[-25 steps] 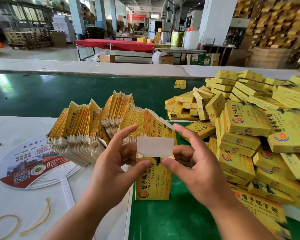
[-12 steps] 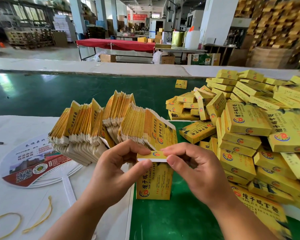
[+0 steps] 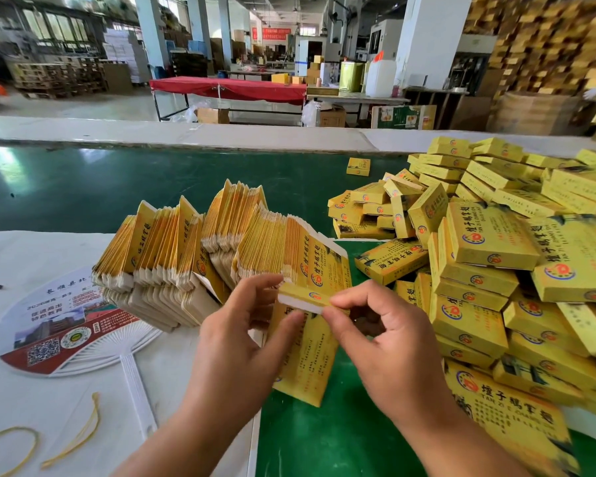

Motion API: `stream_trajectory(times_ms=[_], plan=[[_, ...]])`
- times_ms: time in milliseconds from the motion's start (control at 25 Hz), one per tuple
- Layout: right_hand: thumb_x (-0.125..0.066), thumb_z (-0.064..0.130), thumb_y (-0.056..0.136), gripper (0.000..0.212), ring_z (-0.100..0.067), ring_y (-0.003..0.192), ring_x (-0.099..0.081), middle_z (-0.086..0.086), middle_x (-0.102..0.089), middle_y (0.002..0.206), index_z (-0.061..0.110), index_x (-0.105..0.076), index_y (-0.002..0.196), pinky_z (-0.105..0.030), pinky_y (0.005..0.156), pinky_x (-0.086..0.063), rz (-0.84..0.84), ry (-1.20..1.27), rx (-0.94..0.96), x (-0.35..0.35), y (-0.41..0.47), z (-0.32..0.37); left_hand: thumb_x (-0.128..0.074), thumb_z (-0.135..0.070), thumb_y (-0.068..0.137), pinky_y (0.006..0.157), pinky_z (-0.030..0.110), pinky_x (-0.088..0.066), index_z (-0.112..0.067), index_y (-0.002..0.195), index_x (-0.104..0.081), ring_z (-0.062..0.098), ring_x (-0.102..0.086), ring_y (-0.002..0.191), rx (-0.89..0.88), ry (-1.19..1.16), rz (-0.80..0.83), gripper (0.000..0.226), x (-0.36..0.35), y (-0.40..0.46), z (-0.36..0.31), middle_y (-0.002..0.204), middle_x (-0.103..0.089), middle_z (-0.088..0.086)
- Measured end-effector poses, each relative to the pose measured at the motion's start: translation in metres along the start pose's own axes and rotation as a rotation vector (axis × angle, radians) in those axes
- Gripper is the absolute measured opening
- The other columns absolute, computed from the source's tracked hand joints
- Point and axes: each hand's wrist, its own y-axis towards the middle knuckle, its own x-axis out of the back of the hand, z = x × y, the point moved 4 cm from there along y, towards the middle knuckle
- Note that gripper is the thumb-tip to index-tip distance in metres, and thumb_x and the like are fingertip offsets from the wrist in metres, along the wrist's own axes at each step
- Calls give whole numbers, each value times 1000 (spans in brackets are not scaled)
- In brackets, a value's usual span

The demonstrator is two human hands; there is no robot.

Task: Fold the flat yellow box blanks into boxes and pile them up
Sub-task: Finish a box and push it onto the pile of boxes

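I hold one yellow box [image 3: 307, 352] upright between both hands, low in the middle of the view. My left hand [image 3: 234, 346] grips its left side, thumb on the front. My right hand [image 3: 386, 342] pinches the top flap, which is bent over the box's upper end. Just behind stands a fanned stack of flat yellow box blanks [image 3: 200, 249] on edge. To the right lies a big loose pile of folded yellow boxes [image 3: 489, 270].
A printed white hand fan [image 3: 59, 332] lies at the left on the white table cover [image 3: 21, 256], with yellow rubber bands [image 3: 73, 438] near the front edge. Green belt surface [image 3: 124, 187] runs behind. One stray box [image 3: 358, 166] lies farther back.
The white top flap stood up a second ago. It has since been bent down over the box's top, my right fingers closing on it, and the box has tilted slightly.
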Motion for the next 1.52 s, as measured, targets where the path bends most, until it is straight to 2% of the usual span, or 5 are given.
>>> stream_trajectory(times_ms=[120,280,720,1280,1520], plan=[[-72,27,83,11,-7,62,-64,9,-66,76,19,-65,81,-18,52,-52,-79,25,-26,-5,-5,2,-70,-67,59,72,16,-49,-40,123,-44,-4,-59,91,12,195,78,74,-13,-11,-6,98,-60,-25],[-71,40,81,17,-11,70,-69,11,-70,82,26,-62,82,-26,57,-58,1,68,-126,-14,-6,1,-63,-66,58,63,12,-41,-44,111,-42,-7,-52,89,1,296,64,61,-15,-12,-9,90,-53,-28],[-68,17,90,15,-18,58,-60,-4,-66,64,17,-68,75,-26,51,-50,33,131,-193,-6,-3,2,-65,-65,56,62,9,-34,-41,116,-37,-10,-48,84,-34,445,167,71,-15,-11,-17,91,-46,-28],[-71,17,86,20,-9,53,-58,3,-66,59,17,-68,67,-26,46,-49,25,29,-225,-1,-1,2,-66,-61,63,81,14,-35,-26,132,-40,-1,-44,91,-105,575,195,81,-20,-16,-22,106,-51,-16],[-65,33,88,29,3,103,-66,9,-73,111,17,-75,110,-20,82,-57,135,-126,2,-8,-4,17,-56,-62,68,81,8,-32,-30,135,-32,-4,-42,102,-33,449,111,78,-12,-13,-16,114,-42,-21]])
